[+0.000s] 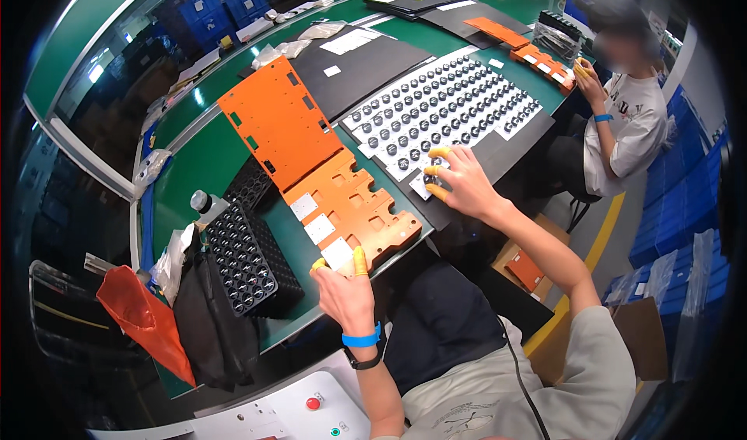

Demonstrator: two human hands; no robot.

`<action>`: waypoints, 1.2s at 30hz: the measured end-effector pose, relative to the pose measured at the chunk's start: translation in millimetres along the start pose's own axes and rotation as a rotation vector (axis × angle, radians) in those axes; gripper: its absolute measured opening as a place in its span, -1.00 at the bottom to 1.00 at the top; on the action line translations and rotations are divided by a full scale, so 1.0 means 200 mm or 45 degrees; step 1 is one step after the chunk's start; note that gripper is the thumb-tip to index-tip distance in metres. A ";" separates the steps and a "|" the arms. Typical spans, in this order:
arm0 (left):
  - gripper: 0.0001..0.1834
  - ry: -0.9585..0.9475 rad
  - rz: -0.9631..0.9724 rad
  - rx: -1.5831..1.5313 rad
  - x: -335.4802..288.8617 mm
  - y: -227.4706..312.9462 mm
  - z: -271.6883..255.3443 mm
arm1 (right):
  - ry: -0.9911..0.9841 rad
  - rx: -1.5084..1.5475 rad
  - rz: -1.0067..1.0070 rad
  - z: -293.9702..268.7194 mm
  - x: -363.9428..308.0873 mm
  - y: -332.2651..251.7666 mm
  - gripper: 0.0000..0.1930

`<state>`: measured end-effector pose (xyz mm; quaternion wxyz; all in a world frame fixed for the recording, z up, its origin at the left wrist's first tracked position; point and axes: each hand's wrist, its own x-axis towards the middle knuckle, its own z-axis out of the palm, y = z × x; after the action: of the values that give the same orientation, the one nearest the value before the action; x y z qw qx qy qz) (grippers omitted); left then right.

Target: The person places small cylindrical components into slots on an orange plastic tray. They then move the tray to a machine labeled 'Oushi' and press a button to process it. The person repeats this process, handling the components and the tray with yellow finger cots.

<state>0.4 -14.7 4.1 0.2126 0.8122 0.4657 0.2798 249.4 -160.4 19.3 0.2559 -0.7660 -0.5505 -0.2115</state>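
Observation:
My left hand [345,296], with yellow finger covers, is at the near end of an orange fixture [362,206]. Its thumb and a finger grip opposite sides of a white square plate [337,252] at the fixture's corner. Two more white plates, an upper one [304,206] and a middle one [319,228], lie in the same row. My right hand [471,183], also with yellow covers, closes its fingertips around a small white plate with a black round part [421,185], partly hidden, at the near corner of rows of similar black-topped white plates [436,101].
An orange flat panel [280,121] adjoins the fixture's far side. Black trays of round parts [243,261] stand left, beside a bottle [206,203] and an orange-red bag [144,315]. A co-worker [622,98] sits at right by another orange fixture [542,63].

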 end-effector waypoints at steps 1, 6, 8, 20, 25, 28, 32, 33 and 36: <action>-0.38 -0.003 0.005 -0.004 0.00 0.00 0.00 | 0.023 -0.025 -0.022 0.01 0.02 0.01 -0.73; -0.37 0.003 0.018 0.026 0.00 -0.01 -0.01 | -0.044 -0.105 0.030 0.12 0.05 0.08 -0.72; -0.37 0.009 0.018 0.024 0.00 0.00 -0.01 | -0.052 -0.097 0.062 0.13 0.04 0.10 -0.72; -0.58 -0.005 -0.072 -0.141 0.02 -0.04 -0.04 | 0.087 0.212 0.110 0.12 0.06 -0.17 -0.57; -0.78 -0.060 -0.028 -0.124 0.08 -0.07 -0.04 | -0.129 0.314 0.242 0.20 0.10 -0.37 -0.63; -0.81 -0.024 0.028 -0.249 0.09 -0.12 -0.04 | -0.075 0.252 0.301 0.25 0.12 -0.42 -0.62; -0.82 0.010 0.011 -0.368 0.08 -0.15 -0.02 | 0.069 0.221 0.226 0.25 0.12 -0.44 -0.64; -0.83 0.001 0.006 -0.379 0.09 -0.15 -0.02 | 0.065 0.233 0.223 0.26 0.11 -0.44 -0.64; -0.84 -0.007 0.012 -0.422 0.10 -0.13 -0.01 | 0.084 0.258 0.214 0.26 0.09 -0.42 -0.65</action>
<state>-10.4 15.4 -5.3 0.3436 0.7690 0.4088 0.3514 177.2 -91.3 3.0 0.3666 -0.7724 -0.4941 -0.1576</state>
